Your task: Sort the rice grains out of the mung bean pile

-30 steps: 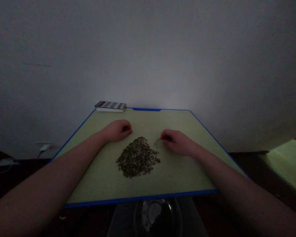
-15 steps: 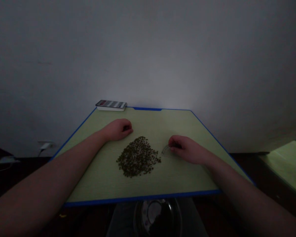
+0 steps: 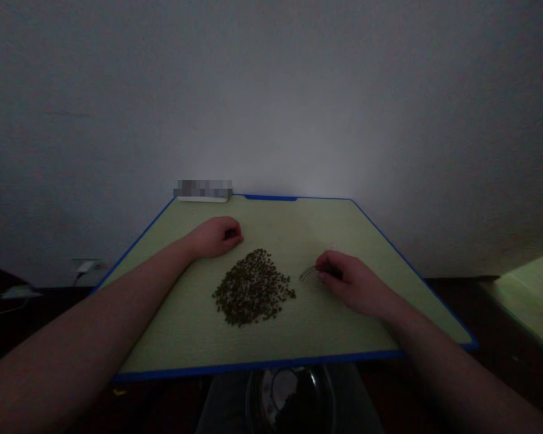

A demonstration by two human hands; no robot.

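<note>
Head view: I record the bare right hand (image 3: 350, 280), pinching a thin, curved, wiry implement (image 3: 306, 271), shifted farther right of the greenish-brown granular heap (image 3: 251, 290), apparently suspending contact. Bare left hand (image 3: 217, 236) curls loosely; contents, I cannot tell.

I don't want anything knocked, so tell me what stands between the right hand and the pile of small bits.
Nothing visible blocks the way from the right hand to the pile: the thin curved prongs held in that hand point toward it across the tabletop.
</note>
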